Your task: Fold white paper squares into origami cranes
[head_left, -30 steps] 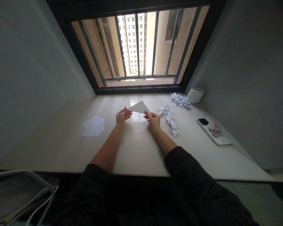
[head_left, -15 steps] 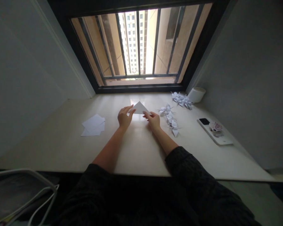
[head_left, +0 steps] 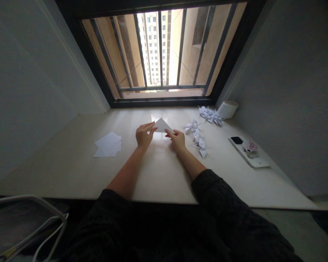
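Note:
A white sheet of paper [head_left: 161, 125], folded into a triangle with its point away from me, is held between my two hands above the sill. My left hand [head_left: 144, 135] pinches its left corner between thumb and fingers. At the right corner, my right hand [head_left: 177, 138] grips the paper with the thumb on top. Just right of that hand lies a row of folded white paper cranes [head_left: 198, 137]. More paper cranes [head_left: 211, 116] are clustered farther back. Loose white paper sheets [head_left: 108, 145] lie overlapping to the left of my hands.
The pale windowsill [head_left: 71, 160] runs up to a dark-framed window [head_left: 162, 103] with bars outside. On the right lie a white phone [head_left: 251, 154] with a round grip on its back and, behind it, a white paper roll [head_left: 227, 109]. White tubing [head_left: 51, 207] shows at lower left.
Hardly anything differs. Both hands keep hold of the folded paper in nearly the same place, with only a very slight shift of the fingers.

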A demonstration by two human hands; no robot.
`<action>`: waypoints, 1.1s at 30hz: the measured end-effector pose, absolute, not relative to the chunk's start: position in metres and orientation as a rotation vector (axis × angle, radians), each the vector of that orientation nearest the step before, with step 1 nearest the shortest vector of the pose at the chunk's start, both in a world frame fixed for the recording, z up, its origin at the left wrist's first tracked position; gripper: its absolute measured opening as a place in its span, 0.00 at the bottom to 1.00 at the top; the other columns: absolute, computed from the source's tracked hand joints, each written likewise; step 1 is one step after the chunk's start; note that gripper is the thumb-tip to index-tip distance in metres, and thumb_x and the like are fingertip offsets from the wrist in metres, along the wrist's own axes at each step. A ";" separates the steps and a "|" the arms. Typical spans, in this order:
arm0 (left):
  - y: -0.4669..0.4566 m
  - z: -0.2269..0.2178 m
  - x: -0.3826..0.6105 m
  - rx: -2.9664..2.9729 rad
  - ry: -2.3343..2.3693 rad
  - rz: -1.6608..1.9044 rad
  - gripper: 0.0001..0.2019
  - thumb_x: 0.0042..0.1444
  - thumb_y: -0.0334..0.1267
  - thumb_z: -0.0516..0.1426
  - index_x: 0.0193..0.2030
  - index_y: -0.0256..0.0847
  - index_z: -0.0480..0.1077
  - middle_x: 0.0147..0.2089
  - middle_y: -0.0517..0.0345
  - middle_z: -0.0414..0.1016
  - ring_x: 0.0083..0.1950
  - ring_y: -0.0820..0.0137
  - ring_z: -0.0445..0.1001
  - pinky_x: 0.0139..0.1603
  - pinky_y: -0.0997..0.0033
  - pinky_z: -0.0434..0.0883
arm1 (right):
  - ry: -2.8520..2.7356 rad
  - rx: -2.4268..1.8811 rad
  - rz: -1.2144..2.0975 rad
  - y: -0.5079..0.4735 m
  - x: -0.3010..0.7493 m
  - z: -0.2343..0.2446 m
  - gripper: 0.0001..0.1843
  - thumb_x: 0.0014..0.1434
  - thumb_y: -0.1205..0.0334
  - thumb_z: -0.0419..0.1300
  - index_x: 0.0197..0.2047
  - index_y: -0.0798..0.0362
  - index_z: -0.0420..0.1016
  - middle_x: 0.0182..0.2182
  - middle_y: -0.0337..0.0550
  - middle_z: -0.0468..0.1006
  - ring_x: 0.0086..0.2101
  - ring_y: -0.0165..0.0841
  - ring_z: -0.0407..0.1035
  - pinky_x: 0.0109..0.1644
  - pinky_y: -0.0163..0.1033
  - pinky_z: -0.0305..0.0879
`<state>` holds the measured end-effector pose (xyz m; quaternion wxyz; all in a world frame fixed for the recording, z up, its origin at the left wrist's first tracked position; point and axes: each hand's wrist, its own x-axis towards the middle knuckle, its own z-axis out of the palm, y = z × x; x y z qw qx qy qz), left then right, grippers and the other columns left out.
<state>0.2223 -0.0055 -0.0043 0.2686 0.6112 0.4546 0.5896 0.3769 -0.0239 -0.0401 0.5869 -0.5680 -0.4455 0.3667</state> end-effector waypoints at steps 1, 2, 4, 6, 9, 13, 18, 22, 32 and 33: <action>-0.006 -0.004 0.223 1.634 1.221 1.603 0.12 0.43 0.40 0.65 0.38 0.51 0.77 0.45 0.54 0.76 0.52 0.58 0.67 0.59 0.61 0.56 | -1.039 -1.322 0.855 -0.024 0.377 -0.040 0.24 0.45 0.40 0.61 0.27 0.56 0.77 0.23 0.45 0.80 0.25 0.32 0.70 0.29 0.34 0.61; -0.007 -0.003 0.223 1.631 1.216 1.605 0.12 0.43 0.40 0.65 0.38 0.51 0.77 0.45 0.54 0.76 0.52 0.58 0.67 0.60 0.61 0.55 | -1.039 -1.321 0.854 -0.024 0.377 -0.040 0.24 0.45 0.40 0.61 0.26 0.56 0.77 0.23 0.45 0.80 0.25 0.32 0.70 0.29 0.34 0.61; -0.008 -0.001 0.223 1.636 1.209 1.596 0.11 0.42 0.41 0.66 0.36 0.51 0.78 0.45 0.55 0.76 0.53 0.58 0.66 0.61 0.61 0.54 | -1.037 -1.320 0.857 -0.024 0.376 -0.040 0.23 0.45 0.41 0.61 0.27 0.55 0.77 0.23 0.45 0.79 0.25 0.32 0.70 0.29 0.34 0.61; -0.007 -0.001 0.221 1.614 1.209 1.586 0.10 0.41 0.42 0.66 0.34 0.50 0.77 0.44 0.55 0.76 0.53 0.57 0.66 0.61 0.61 0.54 | -1.030 -1.311 0.863 -0.024 0.376 -0.039 0.23 0.45 0.41 0.61 0.27 0.55 0.76 0.23 0.45 0.79 0.25 0.33 0.71 0.29 0.34 0.61; -0.002 -0.005 0.219 1.546 1.246 1.556 0.09 0.39 0.45 0.66 0.29 0.48 0.76 0.36 0.56 0.76 0.48 0.59 0.69 0.57 0.63 0.59 | -1.022 -1.279 0.855 -0.023 0.375 -0.036 0.23 0.45 0.40 0.60 0.28 0.54 0.74 0.24 0.44 0.79 0.27 0.32 0.71 0.30 0.34 0.62; 0.008 -0.015 0.218 1.413 1.241 1.489 0.12 0.40 0.46 0.66 0.27 0.43 0.73 0.27 0.59 0.73 0.36 0.66 0.72 0.42 0.70 0.65 | -1.000 -1.200 0.846 -0.025 0.372 -0.031 0.26 0.42 0.42 0.63 0.39 0.52 0.72 0.32 0.41 0.77 0.30 0.30 0.69 0.31 0.33 0.64; 0.015 -0.020 0.220 1.245 0.987 1.307 0.16 0.44 0.52 0.62 0.29 0.40 0.69 0.26 0.60 0.73 0.29 0.71 0.70 0.36 0.71 0.67 | -1.030 -1.101 0.955 -0.028 0.370 -0.026 0.42 0.39 0.47 0.67 0.58 0.45 0.61 0.46 0.45 0.71 0.33 0.30 0.69 0.32 0.34 0.66; 0.015 -0.017 0.218 1.142 0.840 1.206 0.18 0.45 0.52 0.62 0.34 0.38 0.70 0.29 0.58 0.73 0.31 0.70 0.72 0.39 0.68 0.68 | -1.056 -1.075 1.056 -0.028 0.368 -0.026 0.42 0.38 0.48 0.67 0.58 0.45 0.62 0.49 0.47 0.70 0.35 0.32 0.70 0.33 0.35 0.67; 0.016 -0.019 0.215 1.049 0.772 1.075 0.19 0.46 0.50 0.62 0.39 0.38 0.71 0.37 0.52 0.76 0.38 0.64 0.75 0.42 0.64 0.68 | -0.892 -0.988 1.058 -0.024 0.373 -0.030 0.33 0.45 0.46 0.63 0.52 0.52 0.70 0.28 0.40 0.77 0.26 0.28 0.68 0.29 0.33 0.63; 0.017 -0.020 0.215 1.046 0.793 1.072 0.19 0.45 0.50 0.62 0.39 0.38 0.71 0.36 0.52 0.76 0.38 0.64 0.75 0.42 0.65 0.67 | -0.880 -0.987 1.049 -0.024 0.373 -0.029 0.32 0.46 0.46 0.62 0.52 0.52 0.69 0.27 0.39 0.77 0.25 0.27 0.67 0.28 0.32 0.62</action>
